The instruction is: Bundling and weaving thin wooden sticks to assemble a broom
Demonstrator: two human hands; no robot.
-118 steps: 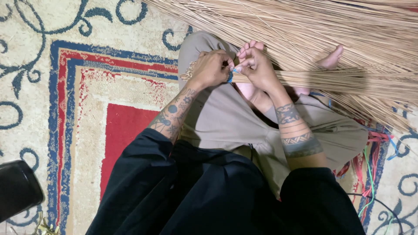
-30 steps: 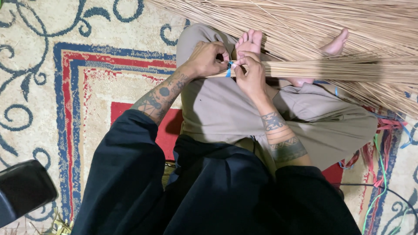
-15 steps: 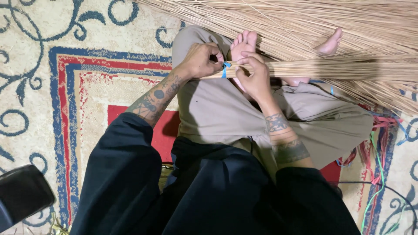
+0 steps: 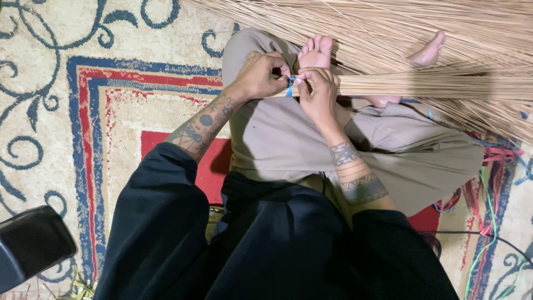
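Observation:
I sit cross-legged on a patterned rug with a tight bundle of thin tan sticks (image 4: pixel 422 86) lying across my lap, its end pointing left. My left hand (image 4: pixel 264 72) pinches the bundle's end together with a blue string (image 4: pixel 289 86) wrapped around it. My right hand (image 4: pixel 317 91) grips the bundle just right of the string, fingers closed around the sticks and touching the string. The two hands meet in front of my bare foot (image 4: pixel 316 51).
A large loose pile of the same sticks (image 4: pixel 400 28) spreads across the top and right. Coloured strings (image 4: pixel 488 222) lie on the rug at right. A black object (image 4: pixel 30 244) sits at lower left. My other bare foot (image 4: pixel 427 53) rests under the sticks.
My hands have stayed at the bundle's end, working the blue string. Since the oldest frame the bundle has come to lie more level across my lap, and the view has shifted slightly.

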